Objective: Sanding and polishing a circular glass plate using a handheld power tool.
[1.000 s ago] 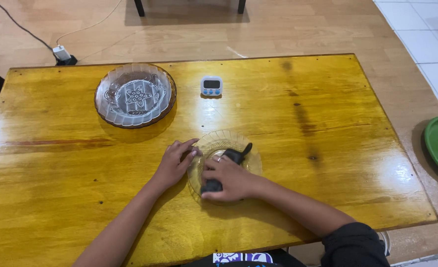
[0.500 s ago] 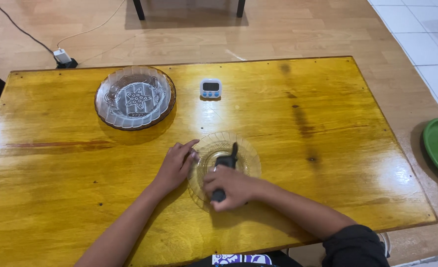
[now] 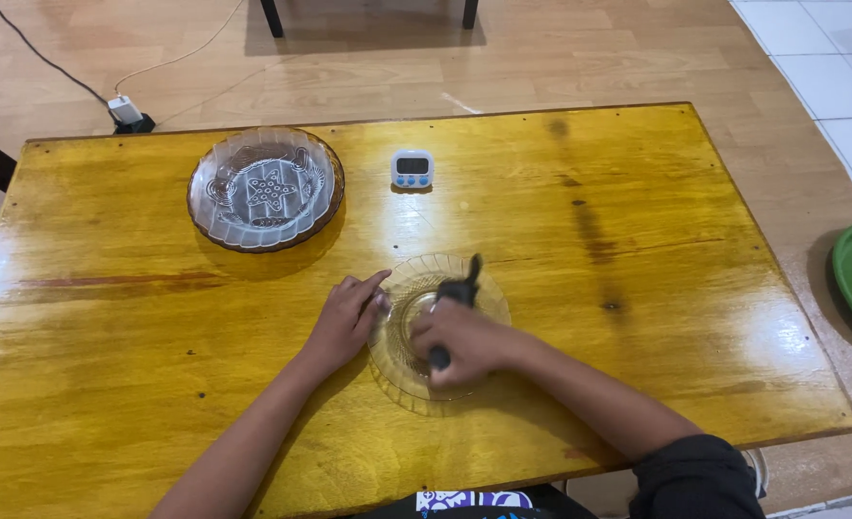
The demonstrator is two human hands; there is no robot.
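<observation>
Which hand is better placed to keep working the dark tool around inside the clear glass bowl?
Right, probably. The right hand already grips the dark tool over the clear glass bowl. The left hand rests at the bowl's left rim, fingers steadying it, so it would have to let go first.

- The tabletop (image 3: 638,192) is varnished yellow wood, glossy, with glare patches and dark stains.
- The dish (image 3: 397,360) near the front edge is clear, smooth glass.
- The patterned plate (image 3: 265,188) toward the back left corner is ribbed, embossed glass.
- The timer (image 3: 412,168) looks like smooth white plastic.
- The brush (image 3: 462,291) is matt black.
</observation>
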